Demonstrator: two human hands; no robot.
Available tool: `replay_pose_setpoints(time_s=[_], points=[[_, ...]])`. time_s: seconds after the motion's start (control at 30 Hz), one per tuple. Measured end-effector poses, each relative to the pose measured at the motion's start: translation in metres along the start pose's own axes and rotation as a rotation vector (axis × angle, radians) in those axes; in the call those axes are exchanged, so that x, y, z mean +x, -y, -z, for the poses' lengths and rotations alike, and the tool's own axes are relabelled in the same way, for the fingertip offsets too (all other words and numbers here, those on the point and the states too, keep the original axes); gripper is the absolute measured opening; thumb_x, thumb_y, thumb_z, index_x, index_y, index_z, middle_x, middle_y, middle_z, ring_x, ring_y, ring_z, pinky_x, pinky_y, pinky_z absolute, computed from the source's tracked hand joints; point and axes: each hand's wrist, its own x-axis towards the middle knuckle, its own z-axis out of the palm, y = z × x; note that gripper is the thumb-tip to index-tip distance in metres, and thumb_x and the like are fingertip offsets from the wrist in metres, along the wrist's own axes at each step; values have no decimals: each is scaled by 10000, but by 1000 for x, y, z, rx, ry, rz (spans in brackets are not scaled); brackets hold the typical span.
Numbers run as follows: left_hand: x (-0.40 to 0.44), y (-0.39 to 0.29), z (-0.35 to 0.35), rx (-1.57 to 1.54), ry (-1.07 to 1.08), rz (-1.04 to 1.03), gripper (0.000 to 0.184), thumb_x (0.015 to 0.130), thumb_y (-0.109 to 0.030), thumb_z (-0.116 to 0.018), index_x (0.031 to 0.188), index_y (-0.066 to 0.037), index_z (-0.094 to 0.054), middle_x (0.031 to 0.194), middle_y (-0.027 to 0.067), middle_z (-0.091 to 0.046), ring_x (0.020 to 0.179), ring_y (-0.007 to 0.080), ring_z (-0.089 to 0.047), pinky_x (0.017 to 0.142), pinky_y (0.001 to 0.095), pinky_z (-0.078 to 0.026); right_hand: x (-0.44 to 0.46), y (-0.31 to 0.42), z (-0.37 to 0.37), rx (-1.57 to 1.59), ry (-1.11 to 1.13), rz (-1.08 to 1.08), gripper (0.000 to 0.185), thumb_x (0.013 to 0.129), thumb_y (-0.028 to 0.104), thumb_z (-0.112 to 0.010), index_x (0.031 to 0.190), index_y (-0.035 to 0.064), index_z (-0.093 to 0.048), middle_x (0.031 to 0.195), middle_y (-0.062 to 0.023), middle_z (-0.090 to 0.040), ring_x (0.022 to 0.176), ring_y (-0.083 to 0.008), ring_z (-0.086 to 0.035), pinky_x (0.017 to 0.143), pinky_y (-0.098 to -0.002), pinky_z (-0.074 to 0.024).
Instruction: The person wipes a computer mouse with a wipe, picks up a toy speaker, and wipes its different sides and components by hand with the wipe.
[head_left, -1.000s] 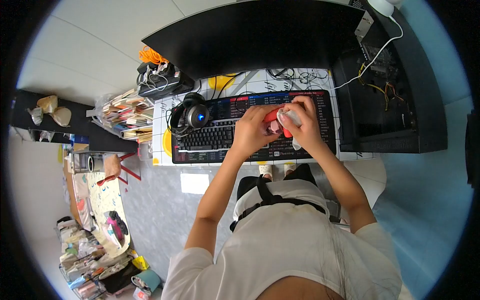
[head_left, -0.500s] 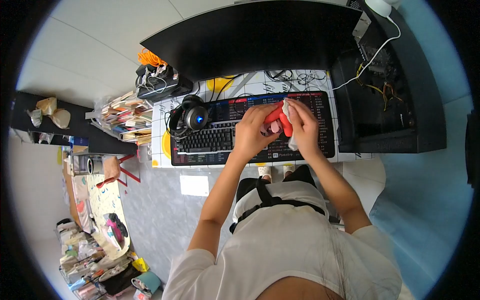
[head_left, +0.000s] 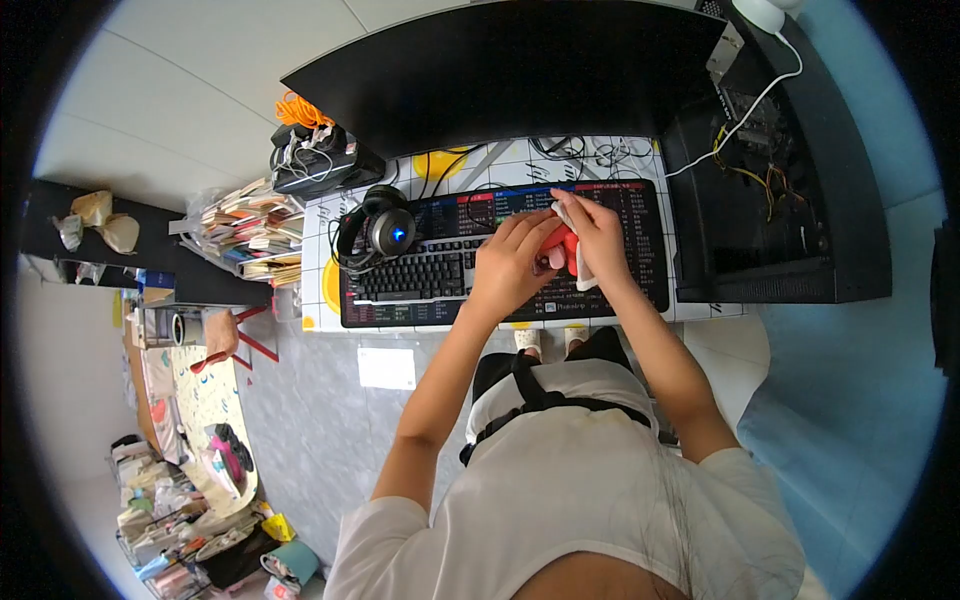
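Observation:
Above the desk mat (head_left: 630,290), my left hand (head_left: 508,262) is wrapped round a small red object (head_left: 556,240) with a rounded shape and a pinkish underside. My fingers cover much of it, so its kind is unclear. My right hand (head_left: 598,242) presses a crumpled white wipe (head_left: 584,276) against the right side of the red object. A bit of the wipe also shows near my right fingertips. Left of my hands lies a black keyboard (head_left: 415,275), and a headset (head_left: 391,232) with a blue light rests beside its upper left end.
A wide black monitor (head_left: 510,80) stands behind the mat. On the right is an open black computer case (head_left: 780,240) with a white cable (head_left: 745,118) across it. Left of the desk, papers (head_left: 245,235) are stacked near a black box (head_left: 325,168) topped with orange cord (head_left: 300,110).
My right hand has shifted slightly left and up, its fingers now stretched further over the red object. Less of the red object shows, and the wipe has moved with the hand.

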Motion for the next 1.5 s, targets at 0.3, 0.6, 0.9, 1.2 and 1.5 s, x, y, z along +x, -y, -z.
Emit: replay_pose_setpoints(time_s=[0.3, 0.6, 0.9, 1.2, 1.5], points=[[-1, 12, -1, -171, -149, 175, 642, 530, -56, -792, 1124, -41, -549, 1081, 124, -602, 968, 285, -584, 853, 346, -462, -9, 24, -1, -549, -153, 512, 263, 901, 156, -524, 1107, 6, -587, 998, -135, -560, 941, -294, -562, 852, -372, -441], [-7, 19, -1, -343, -163, 361, 628, 567, -72, -786, 1143, -22, -539, 1072, 119, -599, 965, 208, -594, 843, 309, -477, -27, 34, 3, -393, 20, 523, 291, 861, 77, -570, 1144, 10, -583, 1211, -158, -562, 982, -295, -622, 801, -327, -508], [-4, 8, -7, -286, -270, 422, 578, 526, -84, -779, 1068, -42, -585, 1007, 141, -618, 901, 296, -601, 793, 349, -485, -24, 29, 6, -619, 85, 604, 304, 866, 84, -563, 1156, -7, -562, 1255, -131, -529, 1104, -291, -554, 883, -350, -481], [-6, 8, -12, -75, -175, 488, 674, 536, -198, -813, 1134, -17, -560, 987, 152, -635, 842, 223, -635, 746, 314, -507, -5, 14, 2, -624, 191, 620, 322, 860, 61, -556, 1180, 28, -562, 1263, -120, -525, 1200, -257, -478, 942, -347, -446], [-2, 8, 3, -297, -56, 639, 603, 519, -204, -811, 1060, -44, -600, 923, 131, -651, 803, 258, -641, 723, 328, -511, -2, 26, 29, -667, 615, 576, 304, 882, 61, -515, 1184, 35, -547, 1396, -134, -368, 1308, -260, -331, 1018, -359, -382]])
